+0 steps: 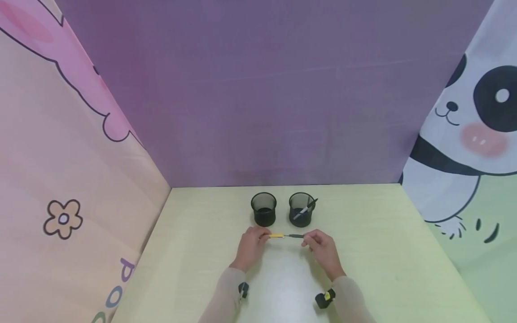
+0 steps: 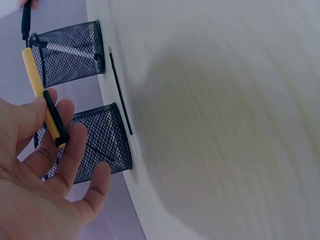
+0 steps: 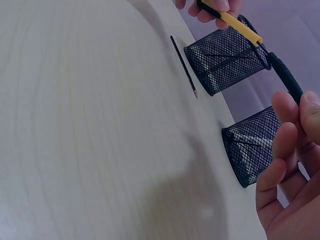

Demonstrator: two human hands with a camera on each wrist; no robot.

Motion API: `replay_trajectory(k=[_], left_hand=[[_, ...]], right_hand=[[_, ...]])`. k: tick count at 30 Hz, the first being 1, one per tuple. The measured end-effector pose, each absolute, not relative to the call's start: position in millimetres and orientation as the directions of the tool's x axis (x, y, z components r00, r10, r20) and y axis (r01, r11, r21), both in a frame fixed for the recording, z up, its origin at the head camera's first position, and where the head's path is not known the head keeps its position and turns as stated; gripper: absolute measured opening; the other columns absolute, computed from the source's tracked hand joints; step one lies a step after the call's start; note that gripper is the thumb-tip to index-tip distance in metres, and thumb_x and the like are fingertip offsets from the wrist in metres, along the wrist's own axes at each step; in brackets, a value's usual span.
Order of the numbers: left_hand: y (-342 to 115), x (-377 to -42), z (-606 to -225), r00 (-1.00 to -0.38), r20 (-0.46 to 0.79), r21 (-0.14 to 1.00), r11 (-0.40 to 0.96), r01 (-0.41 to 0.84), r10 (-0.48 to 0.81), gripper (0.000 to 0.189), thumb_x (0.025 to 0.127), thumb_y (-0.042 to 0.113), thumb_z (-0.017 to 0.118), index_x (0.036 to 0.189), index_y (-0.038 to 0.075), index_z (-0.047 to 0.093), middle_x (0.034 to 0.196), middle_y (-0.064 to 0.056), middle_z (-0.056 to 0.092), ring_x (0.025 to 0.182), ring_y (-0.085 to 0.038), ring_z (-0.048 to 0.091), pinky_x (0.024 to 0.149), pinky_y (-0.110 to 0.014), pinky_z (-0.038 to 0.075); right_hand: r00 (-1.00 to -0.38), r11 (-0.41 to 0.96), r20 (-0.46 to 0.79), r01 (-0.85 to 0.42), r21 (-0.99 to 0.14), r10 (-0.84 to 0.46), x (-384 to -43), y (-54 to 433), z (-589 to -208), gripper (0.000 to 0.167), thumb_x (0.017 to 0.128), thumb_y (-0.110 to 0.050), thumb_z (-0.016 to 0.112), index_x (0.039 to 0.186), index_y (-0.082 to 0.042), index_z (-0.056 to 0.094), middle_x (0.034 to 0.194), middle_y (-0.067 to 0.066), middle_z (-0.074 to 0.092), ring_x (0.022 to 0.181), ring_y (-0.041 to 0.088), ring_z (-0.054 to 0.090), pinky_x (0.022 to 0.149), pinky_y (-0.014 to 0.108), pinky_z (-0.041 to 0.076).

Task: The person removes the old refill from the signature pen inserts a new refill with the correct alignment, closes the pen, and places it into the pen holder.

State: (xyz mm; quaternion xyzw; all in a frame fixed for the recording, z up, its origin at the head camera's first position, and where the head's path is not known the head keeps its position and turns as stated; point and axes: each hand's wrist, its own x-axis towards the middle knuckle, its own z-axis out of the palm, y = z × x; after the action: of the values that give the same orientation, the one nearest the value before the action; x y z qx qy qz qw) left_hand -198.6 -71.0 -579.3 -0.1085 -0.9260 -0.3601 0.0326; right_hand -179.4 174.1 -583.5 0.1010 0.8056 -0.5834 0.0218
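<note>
My left hand (image 1: pixel 251 246) pinches the yellow barrel (image 2: pixel 34 72) of a ballpoint pen between thumb and fingers, its black clip (image 2: pixel 54 112) lying along the index and middle fingers. Opposite it, my right hand (image 1: pixel 323 251) pinches the black ribbed grip section (image 3: pixel 286 77) of the pen. The two parts are apart, lined up end to end, and a thin dark refill (image 3: pixel 263 48) bridges the short gap between them. Both are held above the table, in front of two black mesh cups. On the tabletop before the cups lies another thin black refill (image 2: pixel 120 90).
The left mesh cup (image 1: pixel 264 218) and the right mesh cup (image 1: pixel 300 220) stand side by side toward the back of the pale table (image 1: pixel 202 251). A black-and-white pen (image 1: pixel 307 208) leans inside the right cup. A purple backdrop (image 1: pixel 258 112) rises behind the table.
</note>
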Motion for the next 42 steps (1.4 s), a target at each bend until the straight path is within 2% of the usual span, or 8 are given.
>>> replay_trajectory(k=[11,18,32,42], left_hand=[[-64.6,-194.8,-575.7,-0.973,0.109,0.663,0.715,0.222,0.202,0.014,0.098,0.018,0.066,0.109,0.02,0.076,0.105,0.004,0.073,0.094,-0.013,0.057,0.086,-0.034,0.048],[-63.4,-193.4,-575.9,-0.969,0.132,0.646,0.723,0.245,0.211,0.014,0.098,0.018,0.067,0.109,0.02,0.076,0.108,0.004,0.074,0.097,-0.014,0.058,0.086,-0.035,0.048],[-62.0,-193.0,-575.6,-0.966,0.139,0.616,0.745,0.256,0.217,0.013,0.098,0.018,0.067,0.108,0.02,0.076,0.106,0.005,0.073,0.094,-0.013,0.057,0.084,-0.033,0.047],[-60.3,-192.6,-574.2,-0.961,0.152,0.592,0.757,0.276,0.232,0.013,0.098,0.017,0.068,0.108,0.018,0.076,0.106,0.003,0.074,0.096,-0.015,0.06,0.087,-0.035,0.049]], right_hand=[[-0.983,0.276,-0.143,0.171,-0.946,0.119,-179.0,169.1,-585.4,0.015,0.096,-0.015,0.068,0.103,-0.002,0.069,0.084,0.004,0.075,0.077,0.02,0.059,0.068,0.029,0.048],[-0.985,0.272,-0.135,0.16,-0.949,0.109,-177.8,167.7,-584.4,0.014,0.097,-0.014,0.067,0.103,-0.001,0.069,0.085,0.005,0.075,0.078,0.02,0.059,0.068,0.028,0.048],[-0.985,0.277,-0.139,0.163,-0.947,0.103,-177.9,168.3,-586.2,0.014,0.098,-0.012,0.066,0.104,0.0,0.069,0.084,0.004,0.074,0.077,0.019,0.058,0.067,0.028,0.047],[-0.983,0.29,-0.155,0.178,-0.94,0.103,-176.9,169.3,-583.8,0.016,0.098,-0.012,0.065,0.105,0.001,0.069,0.083,0.004,0.074,0.078,0.02,0.058,0.066,0.028,0.047]])
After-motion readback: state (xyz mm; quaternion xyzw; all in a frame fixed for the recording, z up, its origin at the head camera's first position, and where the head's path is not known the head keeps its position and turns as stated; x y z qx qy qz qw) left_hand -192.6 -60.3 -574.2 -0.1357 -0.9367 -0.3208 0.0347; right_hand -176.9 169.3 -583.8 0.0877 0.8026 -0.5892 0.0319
